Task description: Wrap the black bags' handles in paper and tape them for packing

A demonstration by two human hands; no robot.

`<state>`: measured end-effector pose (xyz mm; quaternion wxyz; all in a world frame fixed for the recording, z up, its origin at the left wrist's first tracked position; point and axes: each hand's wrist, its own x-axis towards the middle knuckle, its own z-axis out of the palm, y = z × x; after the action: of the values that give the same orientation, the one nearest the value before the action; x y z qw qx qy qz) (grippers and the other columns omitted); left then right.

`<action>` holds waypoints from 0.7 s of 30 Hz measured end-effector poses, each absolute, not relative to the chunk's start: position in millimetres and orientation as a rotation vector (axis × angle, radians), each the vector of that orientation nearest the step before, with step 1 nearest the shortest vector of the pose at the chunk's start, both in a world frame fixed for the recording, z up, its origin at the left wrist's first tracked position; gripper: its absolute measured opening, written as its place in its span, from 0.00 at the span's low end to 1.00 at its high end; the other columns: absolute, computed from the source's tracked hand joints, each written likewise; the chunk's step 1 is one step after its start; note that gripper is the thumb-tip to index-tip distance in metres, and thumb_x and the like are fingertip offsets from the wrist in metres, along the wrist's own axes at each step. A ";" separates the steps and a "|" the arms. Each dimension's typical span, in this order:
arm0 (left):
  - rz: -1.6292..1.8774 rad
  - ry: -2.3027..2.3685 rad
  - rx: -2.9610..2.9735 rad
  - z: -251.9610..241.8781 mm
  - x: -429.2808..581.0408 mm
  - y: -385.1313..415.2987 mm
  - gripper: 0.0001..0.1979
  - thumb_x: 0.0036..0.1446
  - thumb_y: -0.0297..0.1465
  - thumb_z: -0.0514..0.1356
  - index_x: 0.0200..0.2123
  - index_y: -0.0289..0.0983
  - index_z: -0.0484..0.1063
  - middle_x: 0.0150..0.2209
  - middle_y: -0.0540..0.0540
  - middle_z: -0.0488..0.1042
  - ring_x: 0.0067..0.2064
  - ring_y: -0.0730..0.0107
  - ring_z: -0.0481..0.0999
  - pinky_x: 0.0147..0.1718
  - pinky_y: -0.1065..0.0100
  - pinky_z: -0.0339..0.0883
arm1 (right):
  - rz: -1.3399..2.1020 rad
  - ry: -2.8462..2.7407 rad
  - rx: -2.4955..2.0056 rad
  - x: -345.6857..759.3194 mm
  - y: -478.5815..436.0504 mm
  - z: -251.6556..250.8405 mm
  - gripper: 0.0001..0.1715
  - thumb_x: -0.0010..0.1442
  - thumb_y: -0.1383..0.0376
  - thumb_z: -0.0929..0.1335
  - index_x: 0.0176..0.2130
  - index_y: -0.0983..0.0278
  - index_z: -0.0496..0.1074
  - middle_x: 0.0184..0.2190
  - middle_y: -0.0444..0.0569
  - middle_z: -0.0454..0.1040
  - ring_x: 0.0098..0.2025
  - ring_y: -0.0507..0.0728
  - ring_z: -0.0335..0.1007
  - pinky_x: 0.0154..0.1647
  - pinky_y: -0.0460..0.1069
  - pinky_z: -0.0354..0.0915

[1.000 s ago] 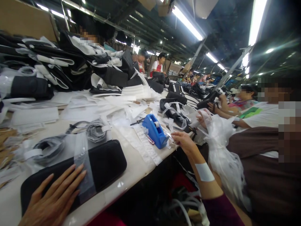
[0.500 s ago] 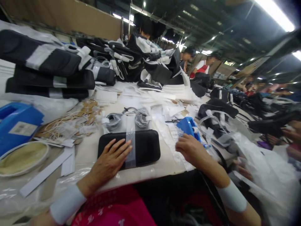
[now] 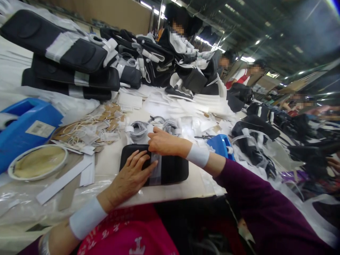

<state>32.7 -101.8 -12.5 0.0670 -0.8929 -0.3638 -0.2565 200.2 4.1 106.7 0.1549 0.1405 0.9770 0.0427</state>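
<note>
A flat black case (image 3: 172,168) lies on the table edge in front of me, with a clear plastic band (image 3: 155,171) wrapped across its middle. My left hand (image 3: 131,177) lies flat on the case's left half, fingers spread, fingertips at the band. My right hand (image 3: 162,142) reaches over the case's far edge with fingers curled at the top of the band; what it pinches is hidden. Two grey coiled straps (image 3: 138,129) lie just behind the case.
A blue tape dispenser (image 3: 220,145) stands right of the case. At the left sit a blue bin (image 3: 23,127) and a round dish (image 3: 37,161). Stacked black cases (image 3: 71,71) and white paper slips (image 3: 172,106) cover the back. Other people work at the right.
My right hand has left the tape dispenser and moved left to the case's far edge at the band. The view has swung left. My left hand stays flat on the case.
</note>
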 end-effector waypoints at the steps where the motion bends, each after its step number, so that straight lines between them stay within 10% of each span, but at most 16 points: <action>1: -0.780 -1.095 -2.691 -12.5 32.5 -101.8 0.23 0.60 0.28 0.57 0.59 0.41 0.66 0.54 0.37 0.67 0.61 0.49 0.60 0.62 0.45 0.53 | 0.135 2.799 0.395 199.9 4.3 106.4 0.12 0.62 0.71 0.65 0.29 0.66 0.75 0.30 0.50 0.76 0.42 0.59 0.61 0.45 0.55 0.48; 14: -0.657 -1.117 -2.766 -13.5 33.8 -104.3 0.23 0.62 0.30 0.56 0.61 0.43 0.64 0.63 0.50 0.64 0.63 0.50 0.58 0.65 0.45 0.44 | 0.380 2.922 0.386 199.9 -6.9 94.4 0.15 0.65 0.69 0.61 0.30 0.67 0.74 0.28 0.52 0.74 0.44 0.62 0.63 0.56 0.59 0.49; 21: -0.686 -1.143 -2.786 -9.5 37.5 -102.5 0.22 0.63 0.31 0.54 0.61 0.45 0.64 0.63 0.52 0.64 0.62 0.50 0.60 0.64 0.44 0.46 | 0.292 2.963 0.714 210.2 20.4 89.6 0.20 0.58 0.65 0.71 0.48 0.69 0.67 0.39 0.53 0.75 0.50 0.64 0.61 0.58 0.60 0.47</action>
<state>37.5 -102.5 -9.5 0.0264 -0.9017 -0.3700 -0.2221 210.2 20.4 89.6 0.0398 0.2331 0.9669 0.0954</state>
